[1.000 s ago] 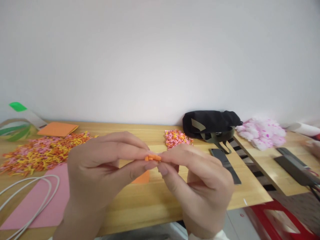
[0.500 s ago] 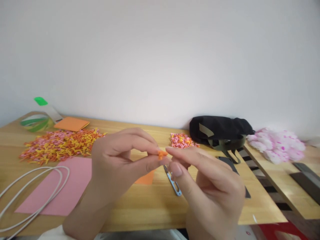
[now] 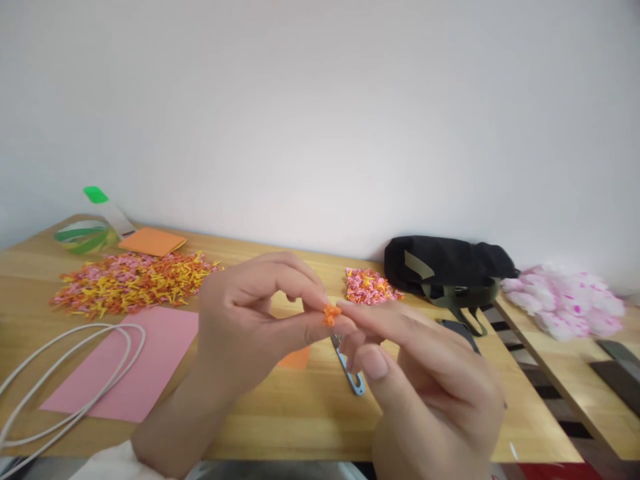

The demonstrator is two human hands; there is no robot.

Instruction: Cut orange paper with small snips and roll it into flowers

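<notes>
My left hand (image 3: 250, 313) and my right hand (image 3: 425, 373) meet in front of me over the wooden table (image 3: 280, 413). Between their fingertips sits a tiny folded orange paper piece (image 3: 330, 315). My left thumb and forefinger pinch it from the left. My right forefinger and thumb touch it from the right. Below the hands on the table lie small metal tweezers (image 3: 350, 370) and an orange paper scrap (image 3: 296, 360).
A large heap of pink, orange and yellow paper bits (image 3: 130, 280) lies at the left, a smaller heap (image 3: 367, 287) behind the hands. Pink paper sheet (image 3: 135, 363), white cord loops (image 3: 65, 373), orange sheets (image 3: 153, 241), black bag (image 3: 450, 267), pink fluffy pile (image 3: 565, 300).
The view has drifted left and down, so table things sit further right. My fingers have turned the orange piece from a flat strip into a small bunched shape. The tweezers have come into sight.
</notes>
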